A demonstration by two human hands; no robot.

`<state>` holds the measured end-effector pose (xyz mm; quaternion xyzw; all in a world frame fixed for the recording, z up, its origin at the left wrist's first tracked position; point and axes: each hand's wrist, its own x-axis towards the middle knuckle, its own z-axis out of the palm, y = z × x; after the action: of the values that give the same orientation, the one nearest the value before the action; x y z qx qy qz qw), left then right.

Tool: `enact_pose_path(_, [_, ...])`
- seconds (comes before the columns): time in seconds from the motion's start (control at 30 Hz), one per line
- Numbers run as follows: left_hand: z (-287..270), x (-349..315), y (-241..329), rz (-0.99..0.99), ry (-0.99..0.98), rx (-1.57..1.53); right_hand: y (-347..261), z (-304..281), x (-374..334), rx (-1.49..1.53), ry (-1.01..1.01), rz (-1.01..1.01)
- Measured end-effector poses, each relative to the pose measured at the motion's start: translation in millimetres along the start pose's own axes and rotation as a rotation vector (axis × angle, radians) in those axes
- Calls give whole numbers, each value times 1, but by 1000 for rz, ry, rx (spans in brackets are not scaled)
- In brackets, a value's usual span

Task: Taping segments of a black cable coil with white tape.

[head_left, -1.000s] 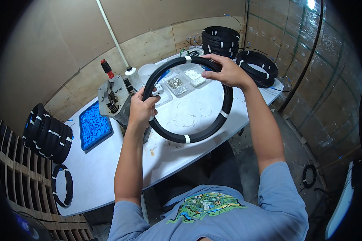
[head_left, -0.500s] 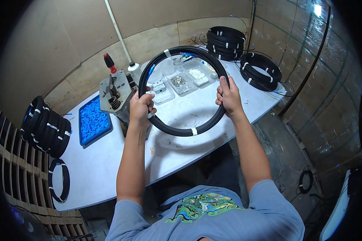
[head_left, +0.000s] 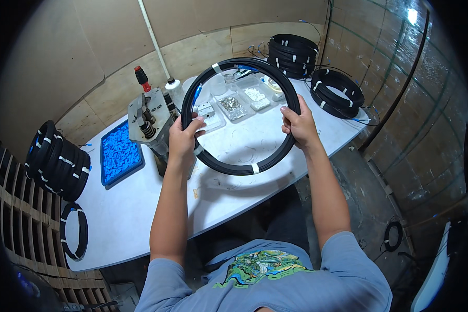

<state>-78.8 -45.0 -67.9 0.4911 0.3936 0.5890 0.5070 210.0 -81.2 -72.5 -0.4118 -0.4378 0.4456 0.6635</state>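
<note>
A coil of black cable (head_left: 226, 168), bound with white tape bands, is held up over the table between my hands. My left hand (head_left: 184, 139) is closed round its left side, and my right hand (head_left: 300, 124) grips the right side. Blue connectors (head_left: 197, 92) show on the coil's upper left and along its top. Seen through the ring are clear plastic trays (head_left: 244, 111), one with small metal parts (head_left: 231, 103), another with white pieces (head_left: 254, 94).
A metal hand press (head_left: 151, 117) with a red-and-black handle stands left of the coil, beside a blue tray of small blue parts (head_left: 120, 151). Stacked cable coils rest at the far left (head_left: 62, 162) and back right (head_left: 292, 56). A single coil (head_left: 74, 231) lies at the table's left end.
The coil has shifted slightly right and tilted a little, still in both hands. My right hand has moved slightly right and turned round the coil's edge.
</note>
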Motion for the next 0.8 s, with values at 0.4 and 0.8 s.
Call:
enact_pose_path(0.4, [3,9,29,-24,-294,333,-63,1,18,-496,-408,-44])
enact_pose_path(0.8, [-7,9,6,-109,-181,-119,1,-15,-6,-111,-54,-39])
